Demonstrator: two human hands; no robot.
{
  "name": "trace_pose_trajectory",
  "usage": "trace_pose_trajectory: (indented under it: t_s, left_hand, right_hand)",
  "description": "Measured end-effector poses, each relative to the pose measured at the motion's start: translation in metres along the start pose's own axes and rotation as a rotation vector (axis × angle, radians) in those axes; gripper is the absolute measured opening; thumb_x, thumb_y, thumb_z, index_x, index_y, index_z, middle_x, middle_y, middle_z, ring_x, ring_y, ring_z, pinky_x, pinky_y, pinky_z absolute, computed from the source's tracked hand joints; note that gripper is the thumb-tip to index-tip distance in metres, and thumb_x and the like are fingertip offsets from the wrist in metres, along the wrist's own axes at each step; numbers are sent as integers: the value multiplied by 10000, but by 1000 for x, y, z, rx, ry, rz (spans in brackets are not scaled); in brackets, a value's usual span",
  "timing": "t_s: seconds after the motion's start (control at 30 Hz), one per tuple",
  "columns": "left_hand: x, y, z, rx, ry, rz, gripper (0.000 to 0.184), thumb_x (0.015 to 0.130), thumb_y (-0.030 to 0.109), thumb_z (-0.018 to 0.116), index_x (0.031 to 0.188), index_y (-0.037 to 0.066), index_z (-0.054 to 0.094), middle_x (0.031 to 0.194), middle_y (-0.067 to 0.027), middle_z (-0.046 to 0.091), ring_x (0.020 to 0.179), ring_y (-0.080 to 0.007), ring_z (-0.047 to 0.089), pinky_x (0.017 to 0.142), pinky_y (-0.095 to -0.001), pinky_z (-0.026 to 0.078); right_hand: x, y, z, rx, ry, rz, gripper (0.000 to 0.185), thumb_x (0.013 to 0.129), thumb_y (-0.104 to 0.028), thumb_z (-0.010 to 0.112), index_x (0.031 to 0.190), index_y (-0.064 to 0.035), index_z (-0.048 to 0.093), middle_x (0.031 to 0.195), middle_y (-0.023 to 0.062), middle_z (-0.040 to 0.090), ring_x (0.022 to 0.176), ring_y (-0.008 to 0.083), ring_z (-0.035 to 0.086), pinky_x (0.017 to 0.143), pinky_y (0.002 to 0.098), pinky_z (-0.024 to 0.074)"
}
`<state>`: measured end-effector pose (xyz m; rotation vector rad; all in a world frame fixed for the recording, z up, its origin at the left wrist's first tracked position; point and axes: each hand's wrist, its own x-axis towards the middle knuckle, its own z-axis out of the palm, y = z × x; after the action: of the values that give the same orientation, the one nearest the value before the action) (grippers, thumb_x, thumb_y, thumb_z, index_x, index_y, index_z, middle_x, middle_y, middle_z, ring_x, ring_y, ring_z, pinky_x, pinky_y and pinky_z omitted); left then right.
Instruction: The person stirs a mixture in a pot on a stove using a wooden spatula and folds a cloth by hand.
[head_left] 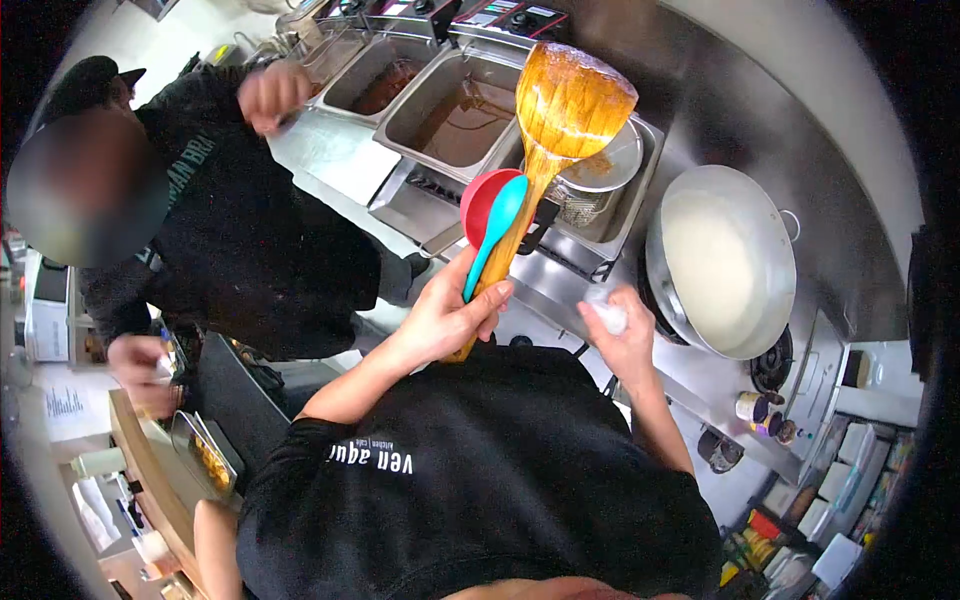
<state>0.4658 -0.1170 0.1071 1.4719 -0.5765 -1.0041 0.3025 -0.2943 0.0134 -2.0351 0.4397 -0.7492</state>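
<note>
My left hand (455, 315) is closed around several handles at once. Rising from it are a large wooden paddle (575, 100) with a wet, shiny blade, a teal spoon (505, 210) and a red spoon or ladle (480, 200), partly behind the teal one. My right hand (628, 340) grips a crumpled white wad (608, 310), perhaps paper or cloth; I cannot tell which. Just right of that hand stands a wide metal wok (770, 260) with pale, creamy liquid inside.
Metal fryer tubs (405, 135) holding brown liquid line the back, with a strainer (605, 165) behind the paddle. At the left stands a co-worker in black (240, 220). Jars (760, 410) sit at the right. A wooden counter edge (150, 470) is at lower left.
</note>
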Motion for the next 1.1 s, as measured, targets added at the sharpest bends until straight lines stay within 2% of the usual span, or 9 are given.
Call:
trace_pose_trajectory:
  t_s: [0.03, 0.27, 0.4, 0.47, 0.67, 0.8, 0.93, 0.97, 1.1]
  left_hand:
    - [-2, -1, -2, -11, 6, 8, 281, 937, 132, 544, 1165, 21, 422, 760, -34, 496, 525, -102, 485, 470, -239, 410]
    - [-11, 9, -31, 19, 180, 96, 314, 931, 123, 554, 1197, 15, 427, 748, -32, 509, 510, -98, 483, 474, -241, 414]
    - [-15, 7, -52, -39, 302, 189, 264, 933, 138, 555, 1131, 4, 442, 731, -38, 517, 508, -102, 491, 468, -240, 417]
    - [-20, 10, -67, -40, 367, 206, 230, 936, 142, 549, 1081, -1, 441, 750, -47, 510, 508, -107, 503, 465, -238, 421]
    - [-27, 10, -133, 15, 625, 336, 209, 936, 137, 545, 1061, 2, 445, 754, -46, 517, 495, -108, 501, 457, -241, 436]
    - [-36, 14, -189, -4, 776, 431, 191, 930, 143, 551, 1033, 11, 459, 765, -46, 513, 492, -109, 493, 452, -247, 432]
    - [-42, 22, -254, -77, 830, 460, 167, 932, 143, 559, 1009, 27, 467, 782, -53, 532, 501, -108, 507, 466, -254, 452]
    - [-42, 24, -271, -80, 841, 468, 163, 932, 143, 560, 1008, 27, 474, 780, -50, 532, 502, -110, 508, 469, -255, 453]
    - [-47, 28, -337, -119, 850, 521, 173, 931, 149, 561, 1015, 23, 477, 780, -54, 531, 504, -118, 511, 468, -254, 454]
  right_hand:
    - [4, -12, 0, 3, 82, -78, 268, 772, -44, 716, 747, -43, 449, 665, 41, 476, 569, 114, 440, 551, 259, 395]
    - [2, 13, 1, 78, 145, -136, 222, 812, -6, 653, 760, -60, 444, 676, 16, 482, 559, 85, 434, 501, 235, 380]
    - [6, 32, -2, 94, 91, -118, 195, 834, 29, 592, 816, -51, 416, 812, 49, 479, 650, 92, 514, 467, 226, 502]
    - [19, 16, -4, 23, 133, -192, 188, 838, 37, 576, 809, -33, 404, 931, 82, 453, 691, 117, 508, 522, 248, 546]
    - [60, 0, 10, 434, 338, 27, 141, 859, 60, 505, 891, -27, 399, 1196, 182, 443, 1153, 380, 522, 736, 394, 594]
    - [80, -16, 30, 385, 267, -12, 130, 895, 49, 472, 934, -36, 380, 1248, 237, 453, 1126, 379, 539, 807, 418, 568]
    - [101, -38, 64, 387, 205, -58, 140, 913, 39, 455, 970, -56, 370, 1240, 263, 479, 1002, 332, 605, 740, 364, 568]
    - [108, -46, 77, 327, 219, -73, 159, 914, 38, 462, 1014, -54, 379, 1228, 261, 500, 869, 230, 623, 659, 294, 552]
    - [133, -78, 116, 127, 219, -97, 250, 910, 14, 504, 1144, -35, 432, 1151, 210, 569, 719, 83, 550, 533, 176, 458]
